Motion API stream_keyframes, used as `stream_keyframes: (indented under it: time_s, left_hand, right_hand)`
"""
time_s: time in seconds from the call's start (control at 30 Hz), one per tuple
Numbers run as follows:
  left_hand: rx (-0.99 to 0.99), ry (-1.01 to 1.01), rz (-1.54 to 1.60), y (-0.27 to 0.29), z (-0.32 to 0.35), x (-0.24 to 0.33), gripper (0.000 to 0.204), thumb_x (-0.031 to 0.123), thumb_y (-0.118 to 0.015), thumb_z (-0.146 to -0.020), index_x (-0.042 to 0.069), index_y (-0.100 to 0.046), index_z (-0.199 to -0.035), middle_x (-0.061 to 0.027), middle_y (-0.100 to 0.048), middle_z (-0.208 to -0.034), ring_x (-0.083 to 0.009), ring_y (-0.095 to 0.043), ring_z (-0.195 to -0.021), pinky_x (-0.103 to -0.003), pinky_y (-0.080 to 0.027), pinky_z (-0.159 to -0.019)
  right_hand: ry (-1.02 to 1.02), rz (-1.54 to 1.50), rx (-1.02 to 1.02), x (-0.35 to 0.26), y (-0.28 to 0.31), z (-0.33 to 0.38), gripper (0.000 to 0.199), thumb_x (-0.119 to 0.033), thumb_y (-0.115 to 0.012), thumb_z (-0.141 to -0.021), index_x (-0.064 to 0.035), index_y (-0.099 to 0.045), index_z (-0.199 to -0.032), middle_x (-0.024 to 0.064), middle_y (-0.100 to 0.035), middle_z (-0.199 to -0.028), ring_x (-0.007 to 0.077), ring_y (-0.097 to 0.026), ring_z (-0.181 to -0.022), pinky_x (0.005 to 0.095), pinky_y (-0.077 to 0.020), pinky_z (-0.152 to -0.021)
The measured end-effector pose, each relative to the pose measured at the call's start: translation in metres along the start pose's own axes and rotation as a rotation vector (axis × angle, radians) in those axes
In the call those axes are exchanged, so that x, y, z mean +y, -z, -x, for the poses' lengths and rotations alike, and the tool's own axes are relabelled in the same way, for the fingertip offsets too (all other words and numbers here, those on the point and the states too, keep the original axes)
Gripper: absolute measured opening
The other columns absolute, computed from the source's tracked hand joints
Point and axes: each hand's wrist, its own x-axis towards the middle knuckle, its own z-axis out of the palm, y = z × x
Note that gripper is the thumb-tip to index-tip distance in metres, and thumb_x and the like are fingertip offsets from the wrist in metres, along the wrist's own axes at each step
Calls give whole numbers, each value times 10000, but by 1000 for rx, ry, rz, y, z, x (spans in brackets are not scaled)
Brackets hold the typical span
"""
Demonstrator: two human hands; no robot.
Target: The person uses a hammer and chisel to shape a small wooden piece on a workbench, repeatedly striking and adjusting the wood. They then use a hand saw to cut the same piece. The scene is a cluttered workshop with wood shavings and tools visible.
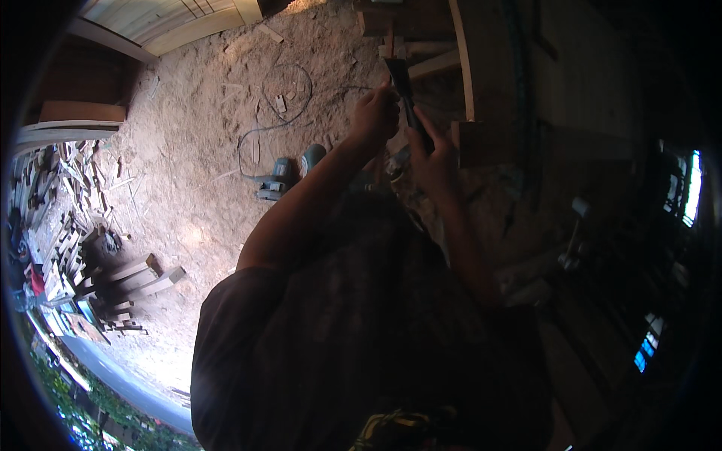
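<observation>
Sandy floor (203, 188), power tool (282, 177), wood offcuts (113, 278)

A dark, narrow, flat tool (402, 90) stands nearly upright, tilted slightly left, above the grey power tool (282, 177) lying on the sawdust floor.

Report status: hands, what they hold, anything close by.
Left hand and right hand both gripping a dark flat tool, raised. Power tool with cable on the sawdust floor below. Nothing blocking.
</observation>
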Motion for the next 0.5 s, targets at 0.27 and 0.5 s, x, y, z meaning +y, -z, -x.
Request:
stream_keyframes:
  time_s: [0.27, 0.5]
  left_hand:
    - [41, -71, -181, 2, -12, -9, 394, 421, -527, -1068, 50, -630, -987, -14, -551, -708, -118, -522, -533, -283, -391, -452]
    - [96, -125, -267, 0, -9, -6, 375, 385, -509, -1059, 40, -634, -981, -10, -527, -668, -113, -493, -502, -280, -387, -447]
  right_hand:
    - [-144, 73, -57, -20, -1, -12, 472, -273, -627, -1021, -68, -601, -1446, 187, -726, -1236, 241, -709, -1124, 359, -542, -939]
    - [-329, 0, -105, -24, -9, -36, 474, -290, -576, -1036, -72, -589, -1457, 226, -637, -1397, 312, -618, -1310, 391, -474, -1088]
